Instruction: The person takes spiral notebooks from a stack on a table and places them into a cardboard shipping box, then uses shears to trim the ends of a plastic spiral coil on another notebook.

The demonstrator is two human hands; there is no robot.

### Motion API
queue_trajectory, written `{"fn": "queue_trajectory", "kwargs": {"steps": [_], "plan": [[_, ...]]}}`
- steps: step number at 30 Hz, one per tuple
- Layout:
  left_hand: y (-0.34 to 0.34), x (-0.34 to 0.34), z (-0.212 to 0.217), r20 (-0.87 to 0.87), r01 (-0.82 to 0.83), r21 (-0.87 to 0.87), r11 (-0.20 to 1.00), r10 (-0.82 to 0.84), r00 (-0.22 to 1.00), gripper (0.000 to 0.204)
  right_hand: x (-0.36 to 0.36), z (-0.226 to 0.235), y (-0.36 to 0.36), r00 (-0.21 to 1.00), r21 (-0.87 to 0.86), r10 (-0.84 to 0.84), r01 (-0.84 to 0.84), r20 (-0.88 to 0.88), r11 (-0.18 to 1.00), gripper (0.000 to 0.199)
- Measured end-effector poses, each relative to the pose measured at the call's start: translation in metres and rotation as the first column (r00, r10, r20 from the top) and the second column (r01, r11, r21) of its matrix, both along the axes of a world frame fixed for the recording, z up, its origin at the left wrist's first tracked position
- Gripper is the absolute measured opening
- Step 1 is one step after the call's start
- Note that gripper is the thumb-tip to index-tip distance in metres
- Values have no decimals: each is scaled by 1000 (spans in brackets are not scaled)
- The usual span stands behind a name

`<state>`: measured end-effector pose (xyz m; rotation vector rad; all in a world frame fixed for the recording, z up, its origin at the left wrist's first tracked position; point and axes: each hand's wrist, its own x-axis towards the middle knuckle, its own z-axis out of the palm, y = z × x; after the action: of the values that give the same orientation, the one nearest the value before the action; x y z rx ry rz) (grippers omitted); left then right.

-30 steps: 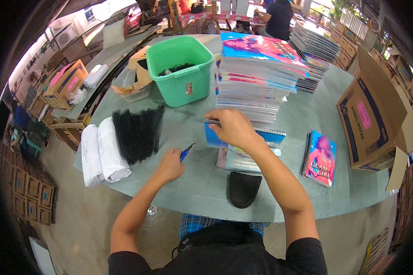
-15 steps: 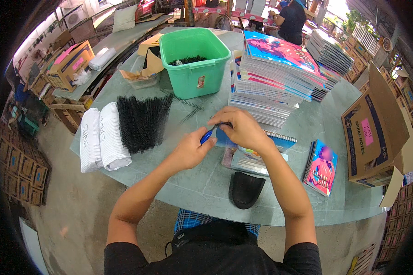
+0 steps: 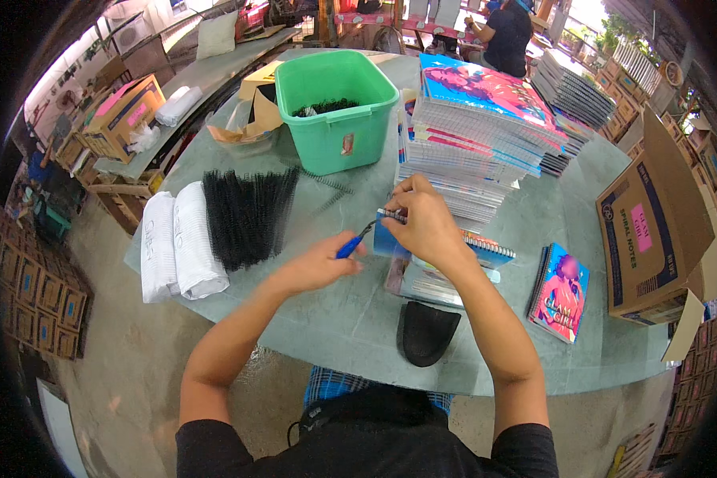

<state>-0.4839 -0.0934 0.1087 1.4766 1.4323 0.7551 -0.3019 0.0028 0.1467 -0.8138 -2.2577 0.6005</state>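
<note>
My left hand [image 3: 324, 261] is closed round the blue handle of a pair of small pliers [image 3: 349, 246], whose dark jaws point up toward my right hand. My right hand [image 3: 424, 219] pinches the top edge of a blue spiral notebook [image 3: 384, 239], beside its coil; the fingers partly hide it. Behind my right wrist, another spiral notebook [image 3: 490, 248] lies on a small stack. A black curved pad [image 3: 428, 333] is on the table nearer to me. Black spiral coils [image 3: 247, 215] lie in a bundle to the left.
A green bin [image 3: 338, 127] with black coils inside stands at the back. Right of it rises a tall stack of unbound notebooks [image 3: 470, 151]. White wrapped rolls [image 3: 201, 247] lie left; a finished notebook [image 3: 560, 295] and an open carton [image 3: 645, 231] are right. A person [image 3: 508, 36] sits beyond.
My left hand has drawn left and down with the pliers, so their jaws now show apart from my right fingers. My right hand has shifted slightly upward.
</note>
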Motion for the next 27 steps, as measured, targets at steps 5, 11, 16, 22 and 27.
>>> {"fn": "queue_trajectory", "kwargs": {"steps": [5, 11, 16, 22, 27], "plan": [[28, 13, 15, 478, -311, 34, 950, 258, 839, 22, -6, -3, -6, 994, 17, 99, -99, 38, 995, 16], [91, -8, 43, 618, -345, 50, 937, 243, 748, 15, 33, 8, -16, 978, 97, -67, 49, 196, 994, 23], [120, -60, 109, 622, -547, 142, 825, 355, 698, 41, 126, 17, -7, 907, -54, -204, 239, 368, 969, 19], [88, -21, 39, 159, -389, 229, 892, 360, 919, 39, 285, 61, -7, 919, 337, -387, 344, 67, 876, 29], [57, -3, -19, 178, -389, 53, 920, 375, 910, 35, 422, -42, -13, 677, -587, -660, 403, -325, 702, 28]]}}
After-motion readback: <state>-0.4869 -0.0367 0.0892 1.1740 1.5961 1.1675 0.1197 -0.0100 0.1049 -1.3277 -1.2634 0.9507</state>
